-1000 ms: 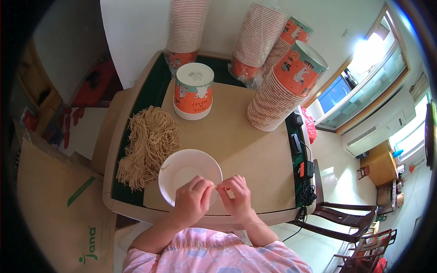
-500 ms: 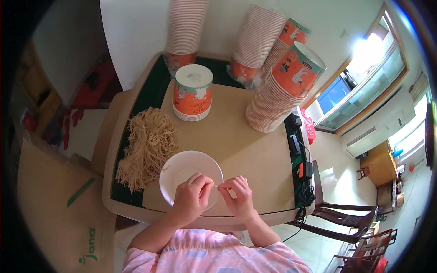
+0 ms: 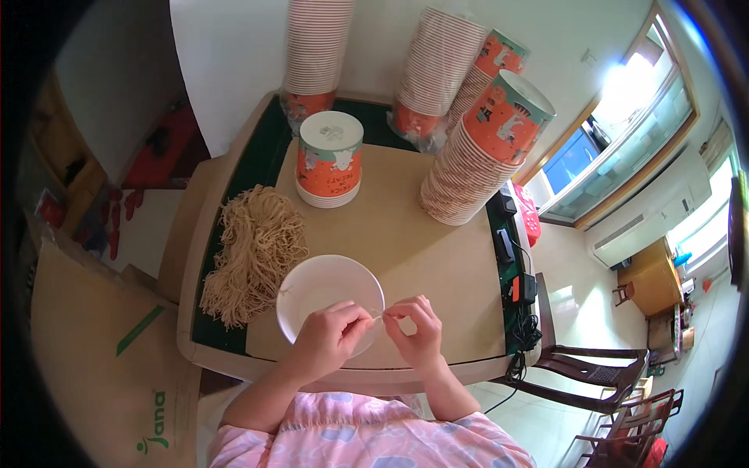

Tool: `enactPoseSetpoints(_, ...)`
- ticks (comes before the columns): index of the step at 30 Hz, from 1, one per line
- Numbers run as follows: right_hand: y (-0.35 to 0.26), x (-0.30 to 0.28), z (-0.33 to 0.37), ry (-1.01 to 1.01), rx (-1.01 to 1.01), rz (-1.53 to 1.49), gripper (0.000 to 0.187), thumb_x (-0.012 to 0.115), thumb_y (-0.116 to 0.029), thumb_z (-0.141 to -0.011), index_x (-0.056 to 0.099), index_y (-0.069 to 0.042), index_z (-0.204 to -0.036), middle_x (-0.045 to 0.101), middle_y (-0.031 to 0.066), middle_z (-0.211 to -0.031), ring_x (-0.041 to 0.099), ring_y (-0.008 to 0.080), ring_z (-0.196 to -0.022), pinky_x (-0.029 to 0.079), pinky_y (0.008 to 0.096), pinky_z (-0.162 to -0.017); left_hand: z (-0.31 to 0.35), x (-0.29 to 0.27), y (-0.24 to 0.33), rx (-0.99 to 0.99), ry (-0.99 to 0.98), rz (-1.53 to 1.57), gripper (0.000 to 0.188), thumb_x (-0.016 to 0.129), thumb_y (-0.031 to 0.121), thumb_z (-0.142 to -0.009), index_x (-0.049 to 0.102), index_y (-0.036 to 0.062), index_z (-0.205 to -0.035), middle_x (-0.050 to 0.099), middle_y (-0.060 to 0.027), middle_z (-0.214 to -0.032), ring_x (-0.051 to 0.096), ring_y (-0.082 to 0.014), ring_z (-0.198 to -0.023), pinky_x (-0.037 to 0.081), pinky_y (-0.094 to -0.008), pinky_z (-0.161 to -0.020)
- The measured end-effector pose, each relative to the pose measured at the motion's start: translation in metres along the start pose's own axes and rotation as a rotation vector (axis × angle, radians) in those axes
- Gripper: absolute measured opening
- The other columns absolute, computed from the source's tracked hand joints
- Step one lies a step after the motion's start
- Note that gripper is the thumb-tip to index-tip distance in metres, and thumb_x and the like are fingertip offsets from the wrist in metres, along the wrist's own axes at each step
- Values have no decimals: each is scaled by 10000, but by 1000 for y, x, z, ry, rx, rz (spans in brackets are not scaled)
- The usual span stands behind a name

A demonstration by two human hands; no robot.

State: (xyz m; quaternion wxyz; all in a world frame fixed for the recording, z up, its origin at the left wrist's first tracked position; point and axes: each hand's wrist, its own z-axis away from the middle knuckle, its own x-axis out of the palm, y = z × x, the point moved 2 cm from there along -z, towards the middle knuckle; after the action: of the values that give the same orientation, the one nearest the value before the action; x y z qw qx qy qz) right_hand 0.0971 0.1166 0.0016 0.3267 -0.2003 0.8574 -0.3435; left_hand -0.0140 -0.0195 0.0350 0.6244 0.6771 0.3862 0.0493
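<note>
Over the near right rim of a white paper bucket (image 3: 312, 274), my left hand (image 3: 331, 334) pinches a thin pale string (image 3: 377, 315) between thumb and fingers. Close beside it, my right hand (image 3: 416, 331) also pinches the string, thumb and index finger forming a loop. Only a short bit of string shows between the fingertips. A small piece of cord lies against the bucket's inner left wall. To the left of the bucket, a loose heap of beige strings (image 3: 253, 253) spreads over the table's edge. The bucket's lower right side is hidden behind my hands.
An orange and green printed paper bucket (image 3: 329, 171) stands upside down beyond the heap. Tall nested stacks of buckets (image 3: 468, 175) rise at the back and right. Power strips and black cables (image 3: 524, 335) line the table's right edge. A cardboard box (image 3: 101, 351) stands left.
Both hands have shifted slightly right, still pinching the string. The white bucket has moved a little right and away from me.
</note>
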Motion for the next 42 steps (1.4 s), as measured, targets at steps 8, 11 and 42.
enactPoseSetpoints(8, 5, 0, 14, 7, 31, -34, 174, 728, 44, -710, 641, -56, -822, 634, 65, -840, 591, 217, -780, 456, 323, -695, -1, -1, 12, 23, 0, 202, 73, 607, 28, -869, 644, 4, -811, 543, -29, -684, 483, -91, -582, 377, -247, -526)
enactPoseSetpoints(11, 10, 0, 17, 5, 71, -50, 161, 720, 47, -718, 640, -45, -824, 629, 76, -833, 591, 217, -765, 466, 321, -691, 2, -6, 13, 7, 25, 229, 80, 612, 34, -876, 648, 16, -807, 547, -12, -695, 474, -70, -594, 362, -230, -533)
enactPoseSetpoints(42, 103, 33, -42, -555, 659, -363, 25, 578, -16, -866, 569, 4, -879, 595, 4, -721, 554, 74, -674, 467, 247, -604, -8, -53, -128, -616, 19, 523, 80, 613, 138, -918, 584, 73, -953, 595, 13, -784, 549, -76, -677, 456, -242, -548)
